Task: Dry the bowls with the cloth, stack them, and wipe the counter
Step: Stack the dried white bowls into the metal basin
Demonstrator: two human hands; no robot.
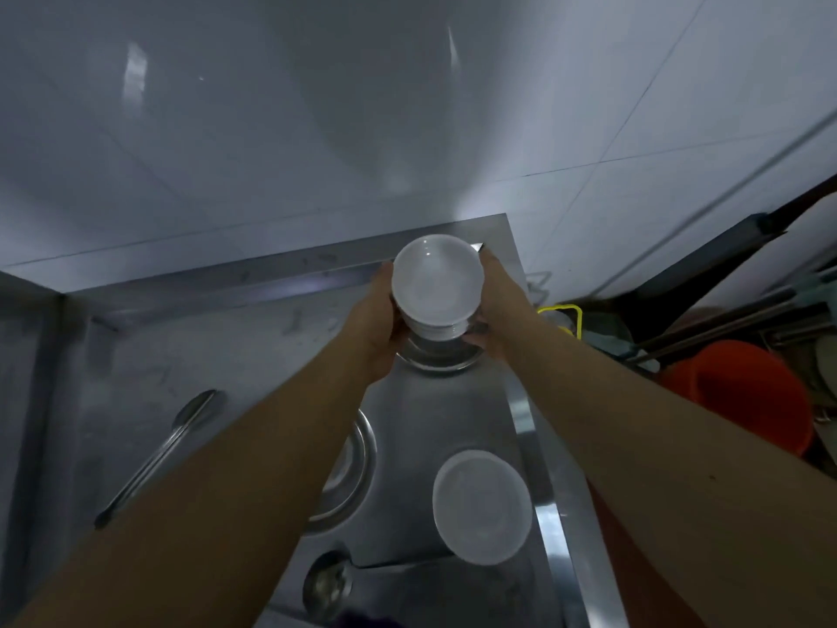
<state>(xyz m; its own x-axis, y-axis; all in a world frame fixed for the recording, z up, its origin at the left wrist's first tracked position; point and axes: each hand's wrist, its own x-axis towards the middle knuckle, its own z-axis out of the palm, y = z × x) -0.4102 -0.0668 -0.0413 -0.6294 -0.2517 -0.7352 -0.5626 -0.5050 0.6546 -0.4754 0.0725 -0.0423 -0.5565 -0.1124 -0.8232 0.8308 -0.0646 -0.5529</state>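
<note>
fingers (385, 283) of both hands grip one stack of bowls (437, 285).

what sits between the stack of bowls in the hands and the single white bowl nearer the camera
Head view: a round metal dish right under the held stack of bowls, then bare steel counter down to the single white bowl.

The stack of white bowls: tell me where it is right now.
The stack of white bowls is held between the left hand and right hand at the counter's far right corner, above a metal dish.
</note>
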